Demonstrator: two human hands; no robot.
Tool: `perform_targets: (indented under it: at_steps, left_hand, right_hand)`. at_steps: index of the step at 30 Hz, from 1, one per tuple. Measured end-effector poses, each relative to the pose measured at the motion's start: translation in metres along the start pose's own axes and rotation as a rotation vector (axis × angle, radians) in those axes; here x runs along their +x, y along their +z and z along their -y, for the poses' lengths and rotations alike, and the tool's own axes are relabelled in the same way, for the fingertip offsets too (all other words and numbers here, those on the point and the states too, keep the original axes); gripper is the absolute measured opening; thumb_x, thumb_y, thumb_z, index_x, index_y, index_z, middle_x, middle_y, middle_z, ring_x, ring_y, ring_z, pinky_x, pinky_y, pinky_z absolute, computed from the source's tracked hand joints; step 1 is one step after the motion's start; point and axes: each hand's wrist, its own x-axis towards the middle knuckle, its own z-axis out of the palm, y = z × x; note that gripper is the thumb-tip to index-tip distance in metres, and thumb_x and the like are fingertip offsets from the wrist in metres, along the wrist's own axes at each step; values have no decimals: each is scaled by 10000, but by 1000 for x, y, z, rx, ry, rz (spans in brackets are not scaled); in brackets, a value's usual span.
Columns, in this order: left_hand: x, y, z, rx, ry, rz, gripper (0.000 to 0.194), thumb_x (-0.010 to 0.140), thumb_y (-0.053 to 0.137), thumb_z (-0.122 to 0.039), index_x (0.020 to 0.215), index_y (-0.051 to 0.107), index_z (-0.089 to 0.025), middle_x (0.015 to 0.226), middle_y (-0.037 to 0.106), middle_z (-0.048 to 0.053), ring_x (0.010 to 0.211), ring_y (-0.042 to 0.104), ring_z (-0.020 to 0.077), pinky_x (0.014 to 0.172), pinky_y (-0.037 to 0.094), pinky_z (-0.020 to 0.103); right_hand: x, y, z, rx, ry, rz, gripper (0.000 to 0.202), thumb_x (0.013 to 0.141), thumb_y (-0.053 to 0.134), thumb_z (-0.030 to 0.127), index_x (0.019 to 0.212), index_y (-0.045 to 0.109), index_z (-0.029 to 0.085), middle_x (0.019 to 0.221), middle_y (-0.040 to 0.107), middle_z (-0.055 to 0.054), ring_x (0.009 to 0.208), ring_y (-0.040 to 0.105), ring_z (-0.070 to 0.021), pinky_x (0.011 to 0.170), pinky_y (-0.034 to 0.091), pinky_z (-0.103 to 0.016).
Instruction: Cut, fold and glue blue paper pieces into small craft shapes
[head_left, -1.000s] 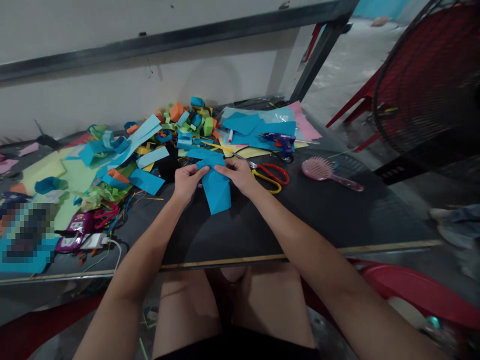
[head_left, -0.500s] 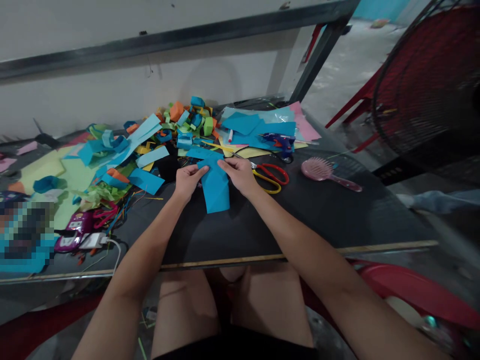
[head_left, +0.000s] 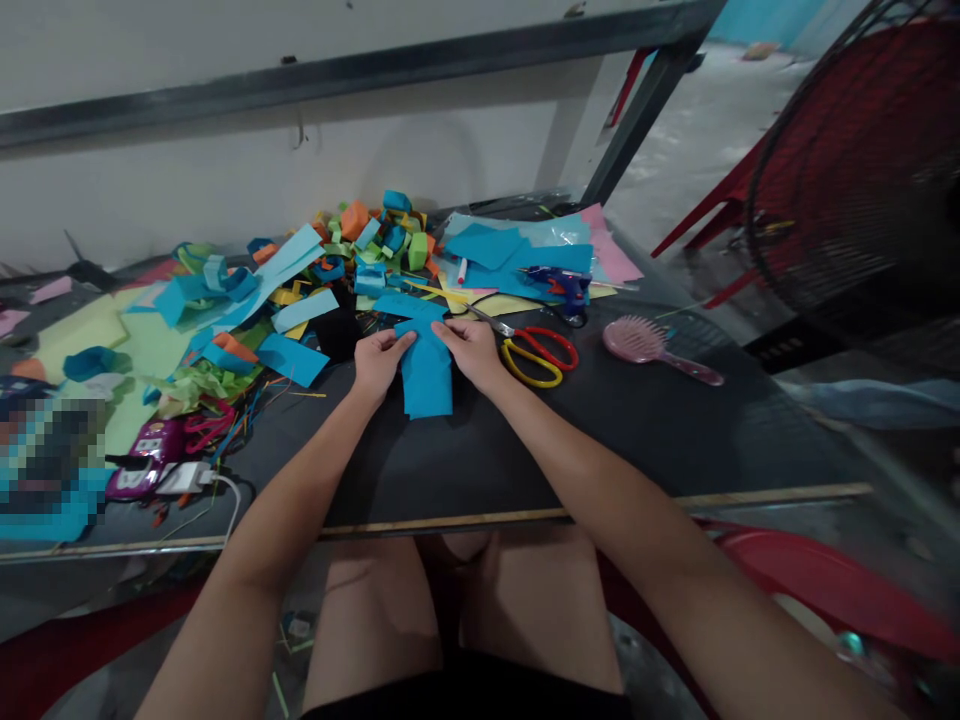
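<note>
A strip of blue paper (head_left: 427, 375) is pinched between my two hands above the dark tabletop (head_left: 480, 465). My left hand (head_left: 380, 360) grips its left edge near the top, thumb on the face. On the opposite edge, my right hand (head_left: 470, 350) holds it the same way. The paper's lower end hangs toward me, with a second layer showing at its bottom left corner. Scissors (head_left: 538, 355) with red and yellow handles lie just right of my right hand. Another blue paper piece (head_left: 409, 306) lies behind the held one.
A heap of folded paper pieces (head_left: 375, 240) sits at the back. Blue sheets (head_left: 487, 247) and a blue glue gun (head_left: 562, 285) lie back right, a pink hairbrush (head_left: 652, 345) farther right. A purple power strip (head_left: 150, 455) with a white charger is at left. A fan (head_left: 862, 170) stands right.
The lower part of the blue paper has shifted slightly up and left and now looks flatter, with its layers nearly lined up. Both hands keep their grip in nearly the same place.
</note>
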Motion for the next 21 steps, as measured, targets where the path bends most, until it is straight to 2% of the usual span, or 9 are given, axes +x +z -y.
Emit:
perform_targets:
  at_steps: [7, 21]
  left_hand:
    - [2, -1, 1, -7, 3, 24, 326, 647, 816, -436, 634, 651, -155, 563, 592, 7, 600, 567, 137, 530, 437, 246]
    - [2, -1, 3, 20, 15, 23, 359, 662, 792, -486, 625, 644, -162, 553, 576, 4, 578, 544, 134, 511, 410, 245]
  right_hand:
    - [0, 2, 1, 32, -17, -33, 503, 788, 605, 569, 546, 366, 199, 540, 280, 46, 541, 279, -93, 526, 229, -276]
    - [2, 2, -6, -1, 33, -21, 508, 788, 587, 596, 548, 376, 202, 535, 280, 48, 529, 285, -94, 518, 221, -273]
